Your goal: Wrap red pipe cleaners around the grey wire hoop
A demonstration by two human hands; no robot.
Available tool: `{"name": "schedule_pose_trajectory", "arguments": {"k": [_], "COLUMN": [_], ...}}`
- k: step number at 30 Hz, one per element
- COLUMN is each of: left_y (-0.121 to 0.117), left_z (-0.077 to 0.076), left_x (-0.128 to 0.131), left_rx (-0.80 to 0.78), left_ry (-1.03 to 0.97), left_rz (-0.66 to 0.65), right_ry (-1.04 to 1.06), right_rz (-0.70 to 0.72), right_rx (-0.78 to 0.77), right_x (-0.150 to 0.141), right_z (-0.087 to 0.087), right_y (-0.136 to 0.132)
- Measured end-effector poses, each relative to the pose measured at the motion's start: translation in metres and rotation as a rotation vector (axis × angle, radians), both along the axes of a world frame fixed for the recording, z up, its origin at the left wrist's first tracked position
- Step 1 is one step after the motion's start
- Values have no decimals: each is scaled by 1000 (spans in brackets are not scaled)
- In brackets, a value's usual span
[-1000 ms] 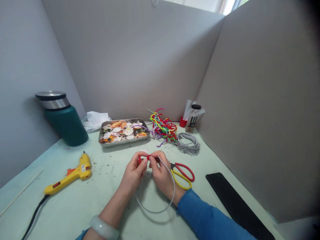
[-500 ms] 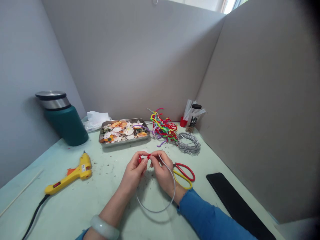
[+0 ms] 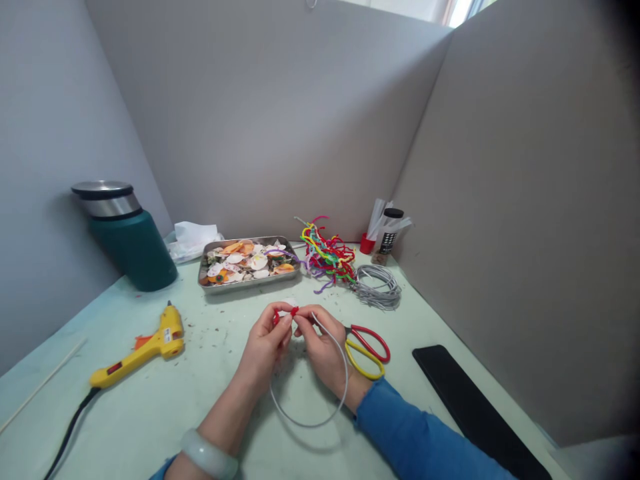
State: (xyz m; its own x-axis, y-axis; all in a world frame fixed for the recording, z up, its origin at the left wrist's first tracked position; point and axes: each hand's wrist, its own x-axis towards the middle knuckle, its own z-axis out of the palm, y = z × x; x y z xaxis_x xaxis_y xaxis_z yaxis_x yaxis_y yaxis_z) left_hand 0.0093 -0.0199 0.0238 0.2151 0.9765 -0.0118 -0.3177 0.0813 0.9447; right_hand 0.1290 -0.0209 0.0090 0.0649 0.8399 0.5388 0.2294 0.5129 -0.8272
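Both hands meet above the middle of the table, fingertips almost touching. My left hand (image 3: 267,337) pinches a short piece of red cord (image 3: 294,311), and part of it also shows by the left index finger. The fingertips of my right hand (image 3: 323,343) close on the same red cord from the other side. A grey wire (image 3: 320,424) runs in a wide loop below the hands, from the right fingers round to under the left hand; where its ends sit is hidden. Scissors (image 3: 370,353) with one red and one yellow handle lie beside the right wrist.
A yellow glue gun (image 3: 145,353) and a thin white stick (image 3: 45,383) lie at left, near a green bottle (image 3: 135,247). Behind are a metal tray (image 3: 240,288) of shells, colourful cords (image 3: 327,253), coiled grey wire (image 3: 377,288) and a jar (image 3: 387,237). A black strip (image 3: 470,400) lies at right.
Both hands have shifted slightly left with the red cord. The right fingers sit a little closer to the left ones, and the wire loop has moved slightly along.
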Motion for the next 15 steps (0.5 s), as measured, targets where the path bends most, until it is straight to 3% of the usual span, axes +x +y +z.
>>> {"name": "schedule_pose_trajectory", "arguments": {"k": [15], "left_y": [2], "left_z": [-1], "left_x": [-2], "left_rx": [6], "left_ry": [-2], "left_rz": [2], "right_ry": [66], "right_rz": [57], "right_rx": [-39], "right_x": [1], "right_z": [2], "right_y": [2]}}
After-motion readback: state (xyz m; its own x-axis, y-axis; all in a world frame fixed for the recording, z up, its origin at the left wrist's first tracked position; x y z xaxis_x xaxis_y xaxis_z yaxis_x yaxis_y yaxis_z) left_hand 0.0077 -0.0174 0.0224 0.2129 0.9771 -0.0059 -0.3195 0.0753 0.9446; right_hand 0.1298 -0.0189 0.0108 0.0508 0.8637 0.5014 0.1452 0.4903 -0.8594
